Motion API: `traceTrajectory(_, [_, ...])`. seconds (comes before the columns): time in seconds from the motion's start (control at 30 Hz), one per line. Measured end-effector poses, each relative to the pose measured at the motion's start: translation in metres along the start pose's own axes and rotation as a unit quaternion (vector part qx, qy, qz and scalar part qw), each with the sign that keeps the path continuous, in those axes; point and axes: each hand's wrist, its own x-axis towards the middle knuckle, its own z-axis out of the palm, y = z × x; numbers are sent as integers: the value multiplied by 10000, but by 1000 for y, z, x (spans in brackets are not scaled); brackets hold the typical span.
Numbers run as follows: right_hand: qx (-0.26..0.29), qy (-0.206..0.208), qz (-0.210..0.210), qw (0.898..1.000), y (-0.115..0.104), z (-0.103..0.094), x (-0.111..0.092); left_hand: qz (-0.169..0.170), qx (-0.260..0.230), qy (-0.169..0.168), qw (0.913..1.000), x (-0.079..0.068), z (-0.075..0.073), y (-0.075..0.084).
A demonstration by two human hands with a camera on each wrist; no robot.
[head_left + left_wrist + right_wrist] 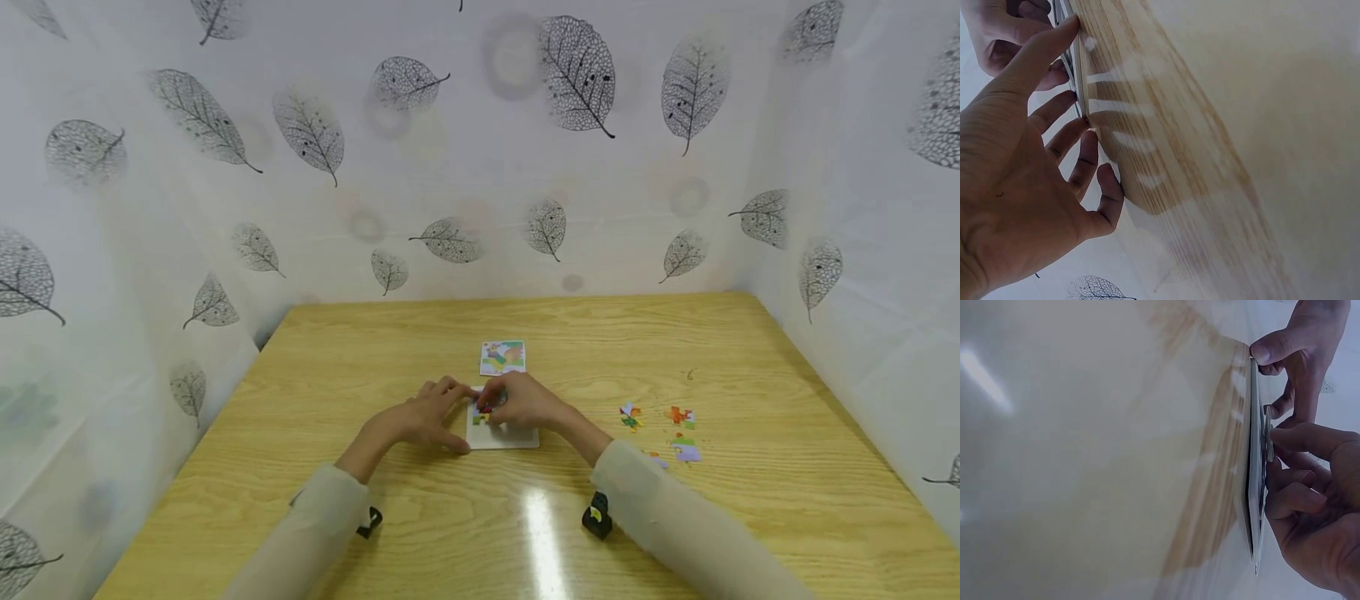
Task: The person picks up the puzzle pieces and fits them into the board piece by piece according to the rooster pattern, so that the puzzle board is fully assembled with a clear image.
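A pale square puzzle board (513,440) lies flat on the wooden table, with a few colourful pieces (481,417) in its upper left part. My left hand (429,417) rests at the board's left side, thumb by the near corner and fingers spread toward the far corner. Over the board, my right hand (525,402) pinches a thin puzzle piece (1269,428) between thumb and fingers, low against the surface. The picture on that piece is mostly hidden by the fingers. Just beyond the board lies a picture card (503,357) showing a colourful printed design.
To the right lie several loose puzzle pieces, among them a green-and-orange cluster (631,417), an orange piece (681,415) and a lilac piece (686,451). More lilac shows beside the right sleeve (667,508). Leaf-printed cloth (480,167) walls the table's back and sides.
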Motion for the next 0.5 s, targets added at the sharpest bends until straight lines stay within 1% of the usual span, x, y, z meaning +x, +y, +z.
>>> traceTrajectory(0.3, [-68,89,-151,9998,-1,2,1,2,92,8,10000,2,1,-2])
traceTrajectory(0.5, [-37,102,-173,9998,-3,2,2,-13,82,16,10000,1,1,-1])
